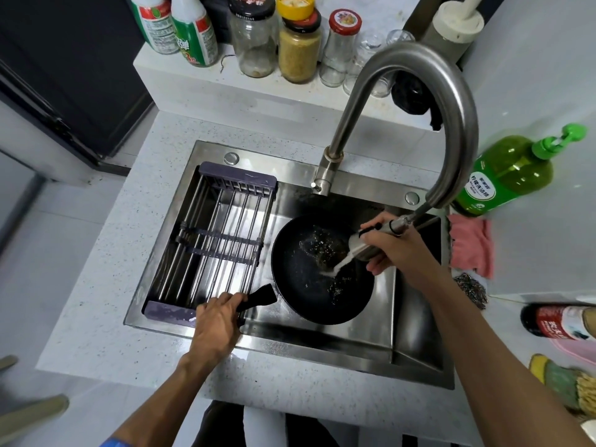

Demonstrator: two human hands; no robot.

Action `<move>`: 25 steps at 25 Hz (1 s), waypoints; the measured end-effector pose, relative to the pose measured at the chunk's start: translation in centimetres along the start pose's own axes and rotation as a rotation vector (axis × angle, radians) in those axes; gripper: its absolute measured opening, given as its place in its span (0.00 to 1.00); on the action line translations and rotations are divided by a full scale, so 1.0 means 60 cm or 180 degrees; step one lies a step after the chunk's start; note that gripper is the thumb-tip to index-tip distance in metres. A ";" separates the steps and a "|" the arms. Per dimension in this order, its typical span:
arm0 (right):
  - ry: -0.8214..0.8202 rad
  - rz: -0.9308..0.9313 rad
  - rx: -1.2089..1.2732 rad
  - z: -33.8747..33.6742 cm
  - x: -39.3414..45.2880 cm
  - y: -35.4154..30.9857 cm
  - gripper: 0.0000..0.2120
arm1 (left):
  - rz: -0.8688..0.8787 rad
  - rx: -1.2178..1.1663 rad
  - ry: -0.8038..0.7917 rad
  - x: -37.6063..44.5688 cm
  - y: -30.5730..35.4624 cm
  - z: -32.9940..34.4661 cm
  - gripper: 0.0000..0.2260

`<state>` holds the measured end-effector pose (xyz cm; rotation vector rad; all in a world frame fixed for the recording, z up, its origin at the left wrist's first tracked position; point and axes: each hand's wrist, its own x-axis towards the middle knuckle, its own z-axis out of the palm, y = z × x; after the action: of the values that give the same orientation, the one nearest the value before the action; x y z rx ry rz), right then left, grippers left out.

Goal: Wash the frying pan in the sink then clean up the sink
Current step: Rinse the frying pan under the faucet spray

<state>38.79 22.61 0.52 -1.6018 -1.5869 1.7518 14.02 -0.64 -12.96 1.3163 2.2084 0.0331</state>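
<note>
Okay, black round frying pan point(319, 269) sat in the steel sink point(371, 337), frame centre. My left hand point(216, 321) gripped its handle; right hand point(392, 246) gripped the pull-out steel spray head point(362, 248). Risk I saw: jet on the shallow pan splashing over the rim.

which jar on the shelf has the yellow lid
The jar filled with yellowish grains, second from the left; its neighbours, a black-lidded jar and a red-lidded jar, look nearly empty.
</note>
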 end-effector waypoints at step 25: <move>0.0953 -0.0614 -0.0135 -0.013 0.052 -0.003 0.07 | -0.0040 -0.0121 -0.0017 -0.002 0.001 -0.002 0.27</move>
<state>38.30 25.52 -0.73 -1.5827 -1.5805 1.3202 14.03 -0.67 -12.81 1.2802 2.2007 0.0663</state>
